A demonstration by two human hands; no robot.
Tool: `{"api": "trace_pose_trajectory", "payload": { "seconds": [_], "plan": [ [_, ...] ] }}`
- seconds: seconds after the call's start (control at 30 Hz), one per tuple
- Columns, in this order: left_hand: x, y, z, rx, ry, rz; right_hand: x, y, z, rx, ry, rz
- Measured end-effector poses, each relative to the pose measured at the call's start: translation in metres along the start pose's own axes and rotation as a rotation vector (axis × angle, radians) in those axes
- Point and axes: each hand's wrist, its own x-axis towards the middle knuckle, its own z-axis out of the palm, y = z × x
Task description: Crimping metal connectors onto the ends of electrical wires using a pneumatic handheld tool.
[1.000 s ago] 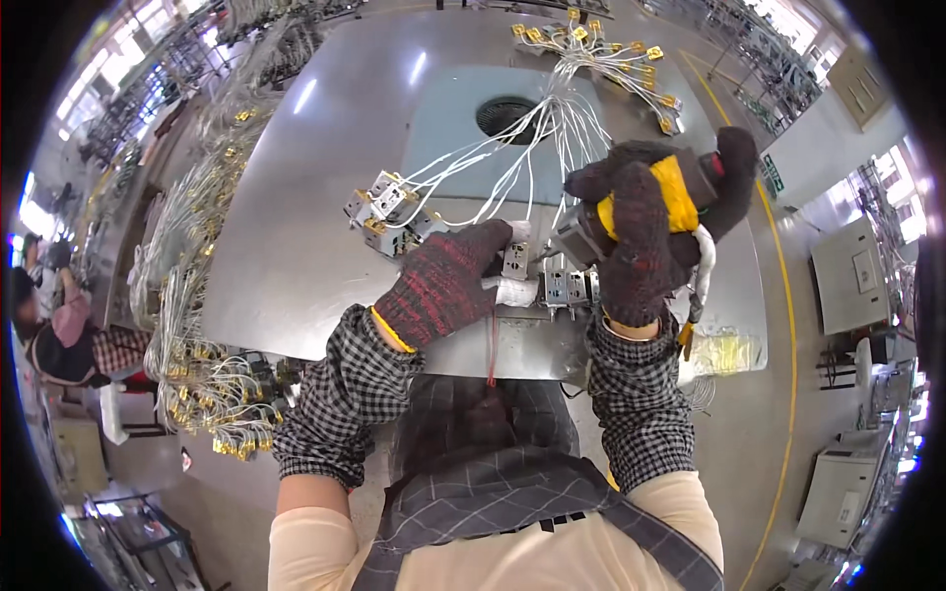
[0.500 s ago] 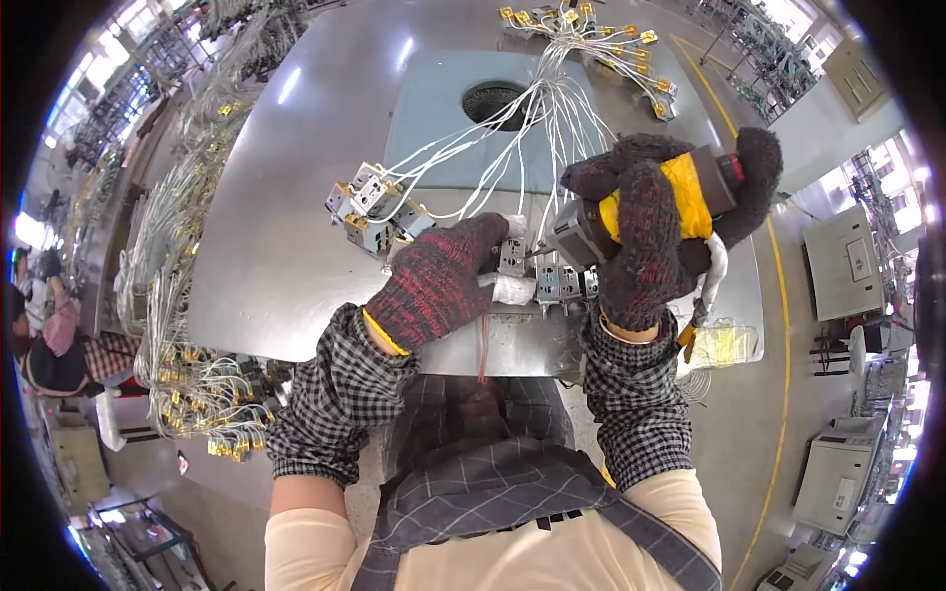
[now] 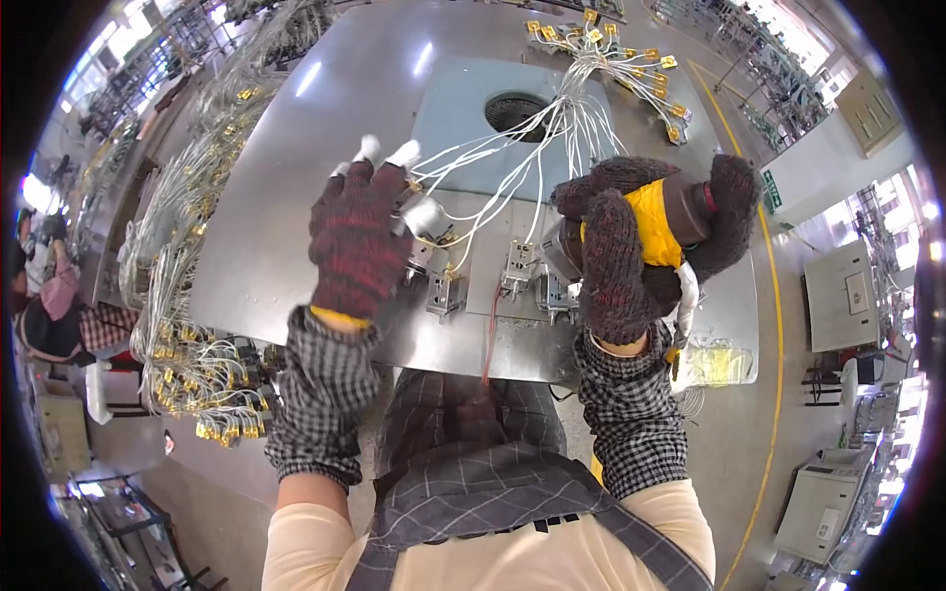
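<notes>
We are gripping a yellow power tool [image 3: 658, 229] in our right hand [image 3: 621, 266], closed around its body, above the small switch parts [image 3: 517, 266] lying near the front edge of the metal worktop [image 3: 286, 177]. Our left hand [image 3: 357, 241] is hovering open, fingers spread, over more parts and white wires [image 3: 512, 148]. The worktop's left half is lying bare; wire bundles [image 3: 187, 345] are hanging off its left edge.
</notes>
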Motion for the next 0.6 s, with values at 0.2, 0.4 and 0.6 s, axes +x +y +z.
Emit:
{"api": "trace_pose_trajectory", "payload": {
  "seconds": [0.2,0.4,0.6],
  "plan": [
    [0.013,-0.035,0.001,-0.066,-0.27,-0.278,-0.001,0.002,-0.003,0.006,-0.044,-0.017],
    [0.009,-0.022,-0.009,-0.089,-0.219,-0.381,-0.001,0.007,-0.003,-0.014,-0.07,-0.026],
    [-0.03,-0.046,-0.016,-0.493,-0.245,0.094,0.003,0.009,0.001,-0.022,-0.07,-0.024]
  ]
}}
